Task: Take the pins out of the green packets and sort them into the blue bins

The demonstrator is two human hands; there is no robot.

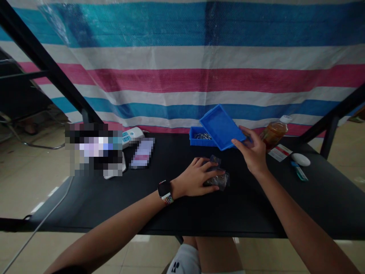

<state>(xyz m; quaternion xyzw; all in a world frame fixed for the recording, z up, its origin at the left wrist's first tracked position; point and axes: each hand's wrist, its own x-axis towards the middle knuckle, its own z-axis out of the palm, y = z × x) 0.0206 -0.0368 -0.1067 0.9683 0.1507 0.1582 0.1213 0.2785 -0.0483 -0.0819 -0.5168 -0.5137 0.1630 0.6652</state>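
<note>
A shallow blue plastic tray is tilted up off the table, with my right hand closed on its lower right corner, thumb in front. Behind the tray, partly covered by it, a small blue bin stands on the table with shiny metal pieces in it, too small to name. My left hand, wearing a watch on the wrist, rests palm down with fingers spread over crumpled clear plastic bags. Whatever those bags contain is mostly hidden under the fingers.
On the right are a bottle of amber drink, a printed card, a white oval object and a teal item. Leftward lie a blurred phone and a power strip. A striped sheet hangs behind the black table.
</note>
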